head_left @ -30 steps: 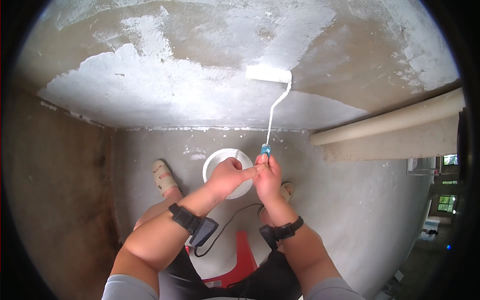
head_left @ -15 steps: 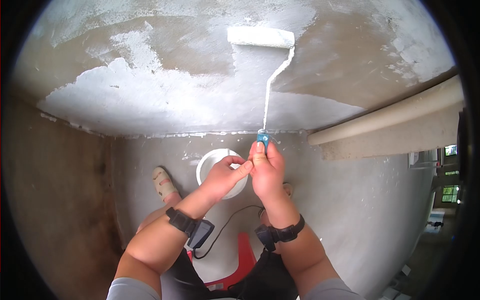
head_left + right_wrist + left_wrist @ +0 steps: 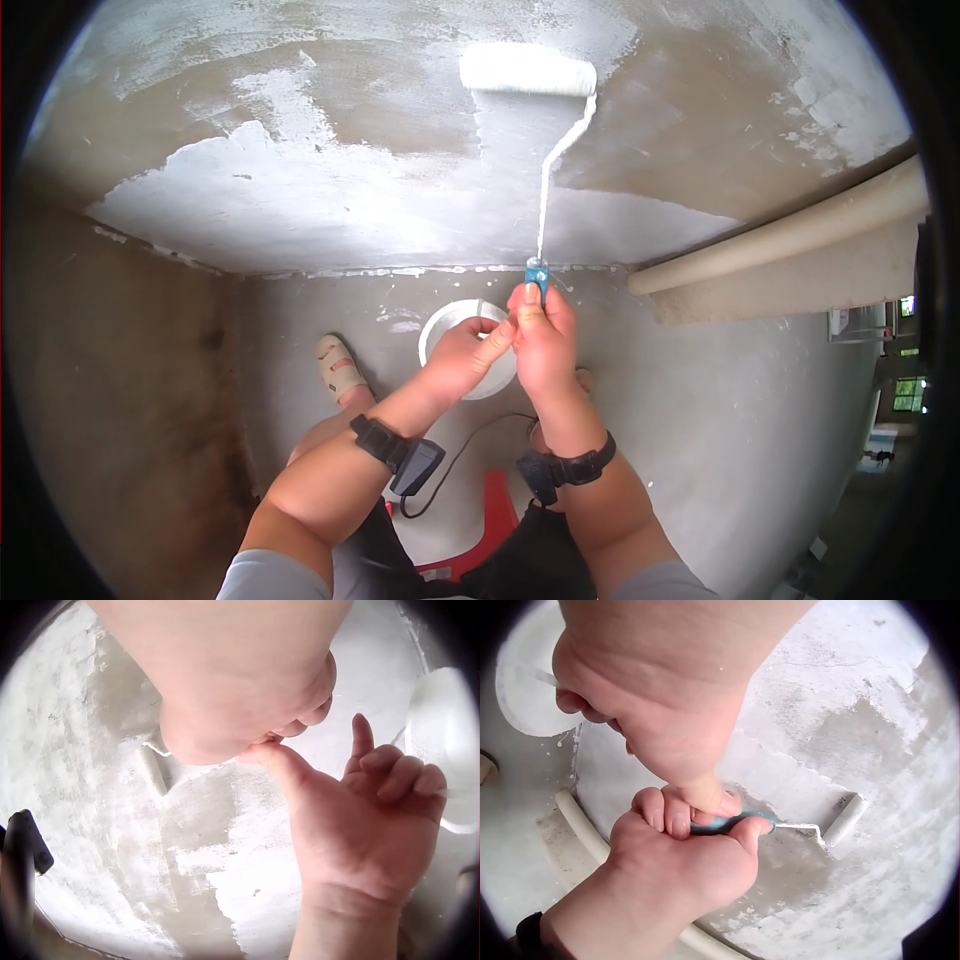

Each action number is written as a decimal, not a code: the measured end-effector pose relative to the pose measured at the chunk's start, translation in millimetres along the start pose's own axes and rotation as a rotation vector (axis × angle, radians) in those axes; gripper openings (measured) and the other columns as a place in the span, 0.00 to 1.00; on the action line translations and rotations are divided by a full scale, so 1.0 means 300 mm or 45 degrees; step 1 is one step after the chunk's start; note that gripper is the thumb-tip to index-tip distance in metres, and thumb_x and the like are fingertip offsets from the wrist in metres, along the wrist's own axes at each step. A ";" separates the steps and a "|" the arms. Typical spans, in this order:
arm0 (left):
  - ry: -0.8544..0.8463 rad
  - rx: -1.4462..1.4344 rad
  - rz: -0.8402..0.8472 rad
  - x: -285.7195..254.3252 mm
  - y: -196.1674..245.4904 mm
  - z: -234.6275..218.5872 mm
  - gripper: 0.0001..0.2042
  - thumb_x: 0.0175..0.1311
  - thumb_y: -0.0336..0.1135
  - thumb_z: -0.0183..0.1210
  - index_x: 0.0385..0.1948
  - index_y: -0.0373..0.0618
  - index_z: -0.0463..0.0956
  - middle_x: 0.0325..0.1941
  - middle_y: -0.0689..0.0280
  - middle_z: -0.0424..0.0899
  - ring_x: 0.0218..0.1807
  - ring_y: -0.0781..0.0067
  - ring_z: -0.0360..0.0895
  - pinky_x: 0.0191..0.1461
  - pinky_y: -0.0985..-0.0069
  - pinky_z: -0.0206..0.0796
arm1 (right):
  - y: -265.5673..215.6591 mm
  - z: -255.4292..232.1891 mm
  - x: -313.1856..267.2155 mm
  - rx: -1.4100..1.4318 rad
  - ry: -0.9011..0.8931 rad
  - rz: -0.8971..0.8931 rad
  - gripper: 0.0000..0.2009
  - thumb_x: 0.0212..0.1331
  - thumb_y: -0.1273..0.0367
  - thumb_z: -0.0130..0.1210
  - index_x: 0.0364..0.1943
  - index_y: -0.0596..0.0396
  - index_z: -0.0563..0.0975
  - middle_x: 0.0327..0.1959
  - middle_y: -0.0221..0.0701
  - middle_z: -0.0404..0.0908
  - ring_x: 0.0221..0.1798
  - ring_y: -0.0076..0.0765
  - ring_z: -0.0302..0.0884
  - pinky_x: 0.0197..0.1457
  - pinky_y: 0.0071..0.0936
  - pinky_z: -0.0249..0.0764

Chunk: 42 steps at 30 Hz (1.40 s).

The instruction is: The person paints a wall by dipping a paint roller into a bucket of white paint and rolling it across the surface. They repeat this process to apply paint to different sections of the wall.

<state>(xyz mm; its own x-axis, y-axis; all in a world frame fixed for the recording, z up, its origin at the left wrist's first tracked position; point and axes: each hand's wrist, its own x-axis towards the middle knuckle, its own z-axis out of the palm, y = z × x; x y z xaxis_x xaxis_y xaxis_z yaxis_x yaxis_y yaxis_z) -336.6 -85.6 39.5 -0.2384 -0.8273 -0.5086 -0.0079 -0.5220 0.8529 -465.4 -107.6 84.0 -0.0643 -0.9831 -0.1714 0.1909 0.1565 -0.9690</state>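
My right hand (image 3: 546,342) grips the blue handle (image 3: 538,272) of a paint roller, also visible in the left wrist view as a blue grip (image 3: 731,823). Its white sleeve (image 3: 528,72) lies against the partly whitened wall, joined to the handle by a paint-coated bent rod (image 3: 546,180). Beside it, my left hand (image 3: 466,356) has its thumb out, touching the right hand at the handle; in the right wrist view this left hand (image 3: 367,817) has its other fingers loosely bent and holds nothing. The handle's lower part is hidden in the right palm.
A white bucket (image 3: 432,335) stands on the grey floor behind my left hand. At the right, a pale pipe (image 3: 790,235) runs along the wall's base. Below are a red stool (image 3: 492,530), a black cable (image 3: 450,462) and my sandalled foot (image 3: 340,368).
The roller sleeve has moved up the wall from its place a second ago, the rod and handle with it. Over the last half second it shows only a slight shift right in view.
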 end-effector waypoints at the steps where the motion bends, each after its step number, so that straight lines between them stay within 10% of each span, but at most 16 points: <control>1: 0.030 0.078 -0.052 -0.002 0.006 0.003 0.46 0.55 0.77 0.58 0.53 0.34 0.74 0.31 0.66 0.75 0.28 0.79 0.68 0.31 0.78 0.64 | 0.000 -0.010 -0.004 0.019 0.030 0.058 0.15 0.75 0.62 0.51 0.31 0.56 0.74 0.26 0.19 0.71 0.30 0.15 0.63 0.34 0.20 0.64; 11: 0.064 0.429 -0.249 -0.011 0.014 -0.008 0.43 0.52 0.71 0.66 0.51 0.32 0.79 0.47 0.47 0.85 0.52 0.57 0.82 0.55 0.65 0.72 | 0.158 -0.092 -0.037 -0.153 0.088 0.174 0.16 0.74 0.62 0.51 0.28 0.56 0.74 0.23 0.20 0.70 0.28 0.15 0.62 0.31 0.22 0.63; 24: 0.058 0.420 -0.222 -0.023 -0.025 -0.049 0.42 0.58 0.71 0.62 0.51 0.30 0.78 0.45 0.48 0.84 0.48 0.60 0.81 0.52 0.66 0.73 | 0.178 -0.031 -0.037 -0.015 0.038 0.095 0.14 0.77 0.61 0.47 0.32 0.53 0.72 0.25 0.21 0.68 0.23 0.13 0.60 0.24 0.17 0.57; 32: -0.026 0.011 -0.020 -0.008 -0.035 -0.037 0.44 0.58 0.81 0.47 0.45 0.37 0.77 0.27 0.70 0.72 0.25 0.80 0.64 0.27 0.80 0.58 | -0.023 0.063 -0.035 0.081 -0.021 0.093 0.16 0.76 0.60 0.50 0.30 0.54 0.72 0.25 0.19 0.70 0.28 0.14 0.62 0.32 0.19 0.63; 35: -0.073 -0.147 -0.157 0.007 -0.048 -0.064 0.45 0.59 0.79 0.50 0.50 0.34 0.78 0.43 0.56 0.82 0.47 0.68 0.77 0.51 0.71 0.70 | -0.030 0.115 -0.018 0.112 0.012 0.009 0.16 0.76 0.60 0.50 0.30 0.54 0.72 0.26 0.20 0.72 0.29 0.14 0.63 0.31 0.20 0.64; 42: 0.043 -0.135 0.030 0.004 -0.017 -0.060 0.44 0.59 0.78 0.53 0.49 0.34 0.77 0.34 0.63 0.81 0.35 0.78 0.74 0.40 0.77 0.67 | -0.028 0.114 -0.014 0.179 -0.035 0.006 0.15 0.76 0.60 0.50 0.32 0.54 0.72 0.27 0.20 0.71 0.28 0.14 0.62 0.30 0.20 0.63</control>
<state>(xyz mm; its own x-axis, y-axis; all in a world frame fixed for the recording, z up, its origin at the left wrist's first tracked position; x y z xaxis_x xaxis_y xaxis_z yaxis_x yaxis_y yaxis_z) -319.3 -87.7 32.3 -0.2048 -0.8452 -0.4936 0.1006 -0.5198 0.8483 -433.2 -108.2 99.0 -0.0367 -0.9849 -0.1691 0.3266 0.1481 -0.9335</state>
